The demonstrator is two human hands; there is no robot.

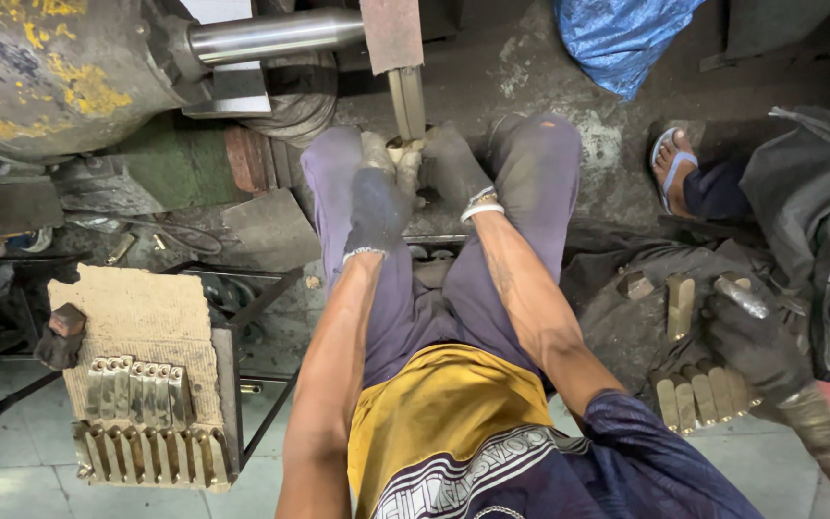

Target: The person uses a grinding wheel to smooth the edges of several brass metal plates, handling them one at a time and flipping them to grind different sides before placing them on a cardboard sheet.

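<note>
Yellow shirt and purple trousers fill the near view. Beyond the knees, left hand [381, 192] and right hand [453, 168], both gloved, clamp a small brass piece [403, 149] together, steadying it against the spinning polishing wheel [405, 96] at far centre.

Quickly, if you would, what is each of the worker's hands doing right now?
Left hand: closed on a small metal piece at the grinding belt.
Right hand: closed on the same piece.
</note>
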